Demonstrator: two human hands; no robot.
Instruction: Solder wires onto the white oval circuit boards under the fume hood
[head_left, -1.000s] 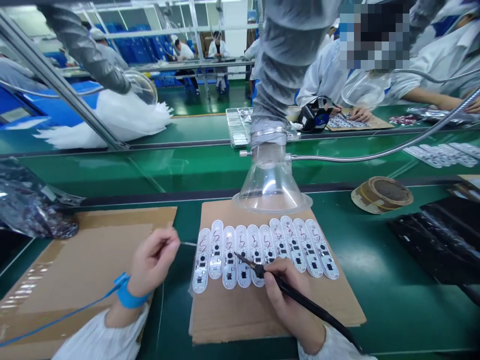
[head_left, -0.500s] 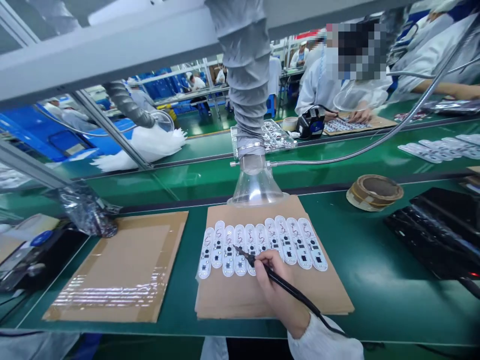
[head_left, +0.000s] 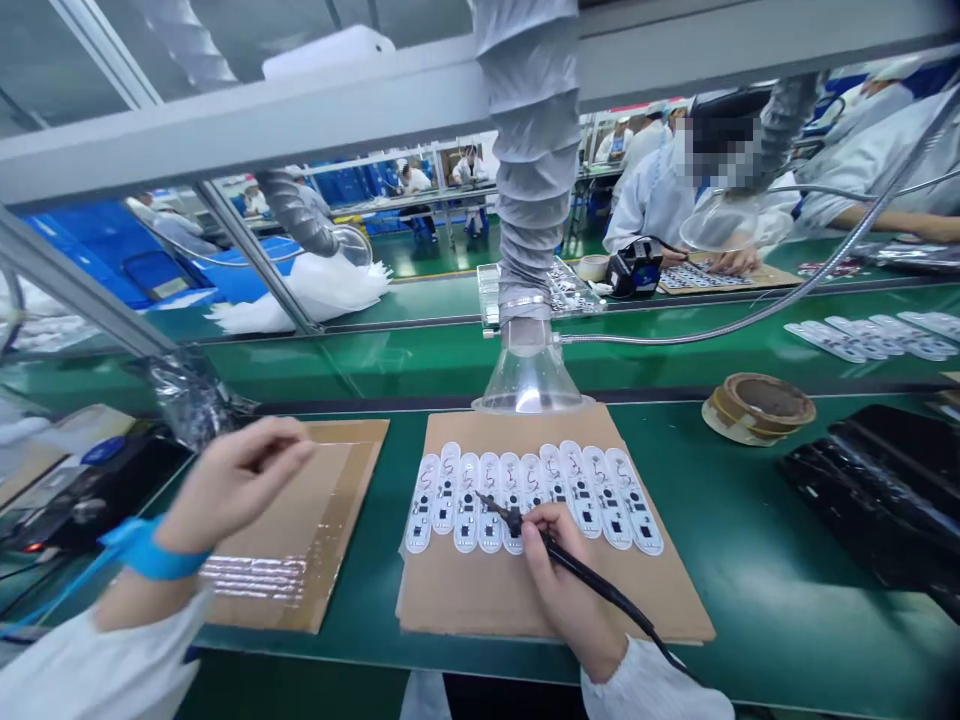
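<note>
My right hand (head_left: 564,585) grips a black soldering iron (head_left: 600,590) like a pen. Its metal tip points left, over the third and fourth of several white oblong circuit boards (head_left: 466,515) with dark chips and thin red wires. The boards stand side by side in a row on a brown cardboard sheet (head_left: 480,595). My left hand (head_left: 238,480), with a blue wrist strap (head_left: 161,550), hovers above a second cardboard piece (head_left: 337,520) taped along its edges. Its fingers are curled in toward the thumb; what they hold, if anything, is hidden.
A clear fume hood (head_left: 532,385) on a grey hose hangs just behind the boards. To the right are a tape roll (head_left: 757,410) and a black plastic-wrapped bundle (head_left: 862,490). A black device (head_left: 90,500) stands left. A co-worker (head_left: 652,200) sits across the bench.
My left hand has come into view at the left, over the taped cardboard. The right hand and soldering iron stay over the boards. The whole view has shifted slightly.
</note>
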